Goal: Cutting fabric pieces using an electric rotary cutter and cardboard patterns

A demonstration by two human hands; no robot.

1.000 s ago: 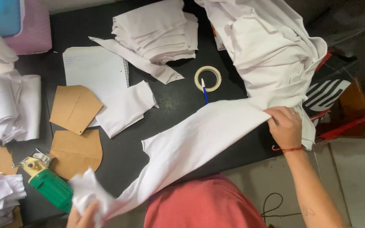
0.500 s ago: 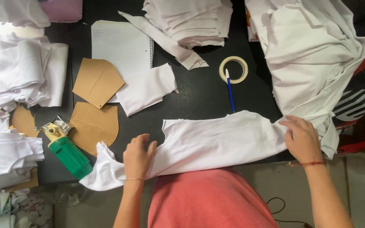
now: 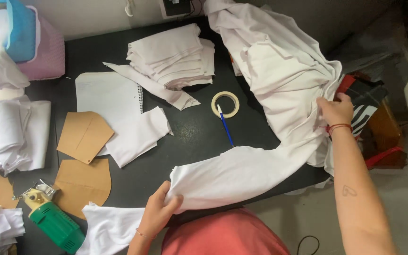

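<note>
Lying across the lower middle of the frame, the long white cloth (image 3: 242,177) ran from the lower left up to the right, where it joined a big bunched heap of the same white fabric (image 3: 279,71) in the upper right. Its long way went left to right along the near edge of the black table (image 3: 199,137). The left hand (image 3: 159,212) was clenched on the cloth's near end, low in the frame, with the fingers curled over the fold. The right hand (image 3: 337,111) gripped the bunched part far off at the right side (a red string sat on that wrist). So each hand had one end, and the cloth hung in a soft curve between them.

Above the cloth, a blue pen (image 3: 225,126) lay close to its top edge, with its tip poking into a roll of tape (image 3: 225,104). A pile of folded white pieces (image 3: 173,56) sat higher up. To the left were a notebook (image 3: 105,92), two brown card shapes (image 3: 83,137) and a green cutting tool (image 3: 55,222) in the lower left corner. Nothing lay on top of the cloth.
</note>
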